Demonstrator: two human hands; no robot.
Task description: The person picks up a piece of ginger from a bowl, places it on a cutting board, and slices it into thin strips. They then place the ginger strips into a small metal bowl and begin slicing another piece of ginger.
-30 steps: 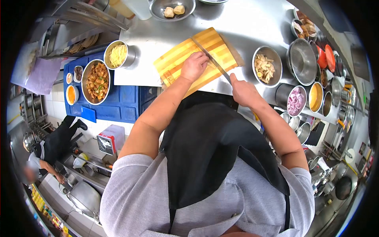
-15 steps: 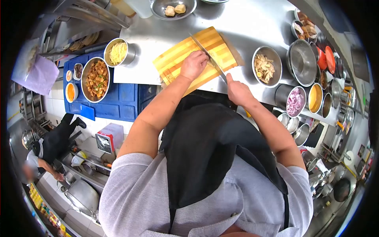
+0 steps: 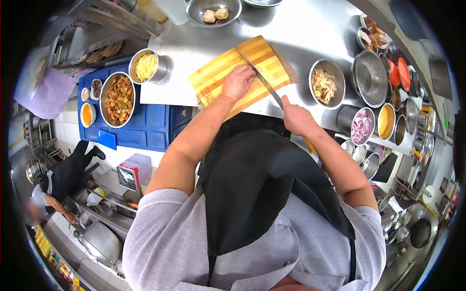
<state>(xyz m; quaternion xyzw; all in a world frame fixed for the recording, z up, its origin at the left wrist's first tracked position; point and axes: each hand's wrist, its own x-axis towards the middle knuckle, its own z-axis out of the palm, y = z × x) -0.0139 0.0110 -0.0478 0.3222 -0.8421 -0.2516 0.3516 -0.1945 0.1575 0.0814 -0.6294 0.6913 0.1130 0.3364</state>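
Note:
My right hand is wrapped round the handle of a long knife, whose blade slants across the striped wooden cutting board. Close against the blade, my left hand presses down on the board with its fingers curled together. Whatever lies under those fingertips is too small and hidden to name; a pale bit shows at their edge. Right of the board stands a steel bowl of pale sliced pieces. Beyond the board, another steel bowl holds two peeled pale lumps.
Left, a pot of yellow shreds stands at the counter's edge, near a bowl of browned chunks on a blue surface. Chopped purple onion fills a pot at right, beside stacked bowls. A co-worker handles a large pot behind left.
The knife has slid back toward me a little, and my right hand has shifted slightly right and nearer my body. My left hand stays almost in place on the board.

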